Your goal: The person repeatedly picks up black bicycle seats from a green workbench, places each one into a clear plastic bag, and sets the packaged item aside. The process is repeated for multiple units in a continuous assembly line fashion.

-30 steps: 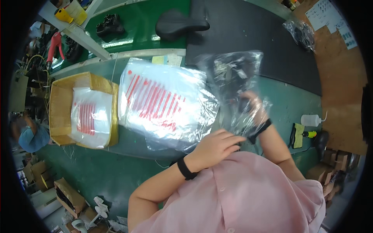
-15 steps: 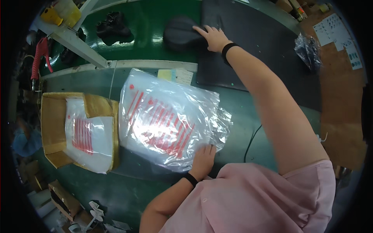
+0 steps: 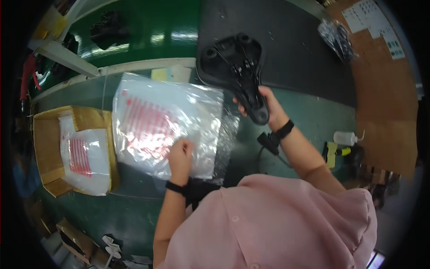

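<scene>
A black bicycle saddle (image 3: 230,62) is turned underside up, its metal rails showing, over the edge of a dark mat (image 3: 295,49). My right hand (image 3: 271,107) grips it by the narrow nose. To the left, clear plastic bags (image 3: 150,116) with red printing lie stacked flat on the green table. My left hand (image 3: 180,161) rests over the lower right part of the stack, fingers curled closed; whether they pinch the plastic is hidden.
A tan box (image 3: 45,148) holding more printed bags stands at the left. Near my right wrist sits a small black device (image 3: 268,142) with a cable. A white spouted bottle (image 3: 344,137) and a plastic-wrapped item (image 3: 336,40) are at the right.
My right hand has lifted the saddle from the far side, brought it nearer and turned it underside up. My left hand has moved inward from the bags' right edge. The view has shifted.
</scene>
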### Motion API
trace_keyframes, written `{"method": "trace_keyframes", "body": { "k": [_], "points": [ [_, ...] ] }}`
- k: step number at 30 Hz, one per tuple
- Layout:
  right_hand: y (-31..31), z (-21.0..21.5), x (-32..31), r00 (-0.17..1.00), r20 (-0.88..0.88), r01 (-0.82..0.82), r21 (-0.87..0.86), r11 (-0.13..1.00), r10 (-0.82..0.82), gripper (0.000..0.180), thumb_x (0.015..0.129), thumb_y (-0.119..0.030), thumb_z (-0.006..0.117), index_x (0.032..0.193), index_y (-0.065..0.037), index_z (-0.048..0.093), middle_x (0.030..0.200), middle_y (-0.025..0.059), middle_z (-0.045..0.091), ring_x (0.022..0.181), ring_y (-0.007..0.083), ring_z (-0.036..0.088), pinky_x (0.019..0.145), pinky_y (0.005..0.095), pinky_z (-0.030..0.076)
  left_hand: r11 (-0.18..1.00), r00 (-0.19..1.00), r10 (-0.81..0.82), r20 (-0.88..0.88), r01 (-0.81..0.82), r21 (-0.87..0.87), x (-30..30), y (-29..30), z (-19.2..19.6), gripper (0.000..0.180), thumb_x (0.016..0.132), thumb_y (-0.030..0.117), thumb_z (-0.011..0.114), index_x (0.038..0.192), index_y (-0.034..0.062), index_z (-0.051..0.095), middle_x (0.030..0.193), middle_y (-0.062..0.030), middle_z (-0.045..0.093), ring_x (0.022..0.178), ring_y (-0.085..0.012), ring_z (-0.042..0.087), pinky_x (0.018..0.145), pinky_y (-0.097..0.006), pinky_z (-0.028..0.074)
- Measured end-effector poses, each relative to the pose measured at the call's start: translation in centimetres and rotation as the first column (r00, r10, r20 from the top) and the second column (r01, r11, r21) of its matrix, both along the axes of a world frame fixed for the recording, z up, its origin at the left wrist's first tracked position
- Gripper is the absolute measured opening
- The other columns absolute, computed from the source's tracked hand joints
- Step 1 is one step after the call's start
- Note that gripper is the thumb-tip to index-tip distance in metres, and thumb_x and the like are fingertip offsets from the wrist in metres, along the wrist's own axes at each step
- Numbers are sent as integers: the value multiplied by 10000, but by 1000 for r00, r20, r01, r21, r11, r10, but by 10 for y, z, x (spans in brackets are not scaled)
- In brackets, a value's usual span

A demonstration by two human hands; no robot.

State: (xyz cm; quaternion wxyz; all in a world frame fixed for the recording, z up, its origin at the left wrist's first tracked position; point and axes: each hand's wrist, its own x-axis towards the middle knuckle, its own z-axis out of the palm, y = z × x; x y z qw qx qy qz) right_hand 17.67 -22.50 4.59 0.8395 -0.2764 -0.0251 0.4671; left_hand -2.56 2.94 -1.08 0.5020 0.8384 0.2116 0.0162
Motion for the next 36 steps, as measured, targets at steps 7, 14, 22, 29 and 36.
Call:
{"method": "trace_keyframes", "body": {
  "k": [7,14,22,29,36],
  "points": [
    [-65,-31,-159,813,-438,403,-54,914,-384,513,900,-372,564,1224,24,526,1148,194,597,875,293,635,731,399,549,776,949,-312,-53,286,562,-15,-68,18,625,791,178,660,1357,74,417,1287,-203,461,1134,-366,447,909,-514,378],
    [-90,-24,-190,787,-436,463,-54,885,-438,448,918,-347,544,1186,11,537,1105,186,622,885,283,631,741,396,546,672,961,-247,-121,260,693,-6,-67,-12,436,766,114,615,1191,50,543,1051,-147,577,967,-339,541,793,-472,446],
    [-113,-49,-214,854,-321,374,-171,912,-410,387,931,-306,554,1174,-5,535,1084,186,632,867,274,650,697,397,563,819,971,-218,-98,237,523,-32,-27,6,218,829,207,619,884,21,719,857,-196,675,819,-376,643,739,-442,494],
    [-125,-59,-221,906,-203,294,-333,896,-372,292,887,-206,623,1084,4,572,953,153,668,756,247,667,632,362,574,901,988,-104,-114,143,411,-41,-23,21,208,734,192,737,721,-2,662,665,-143,641,627,-247,620,602,-369,469],
    [-118,-16,-228,973,-16,218,-273,937,-231,309,834,-104,595,1108,33,551,950,178,664,731,250,672,630,364,577,985,998,-12,64,1,173,-26,-4,12,337,857,264,671,656,10,579,559,-44,479,532,-123,440,509,-308,350]
  ]
}}
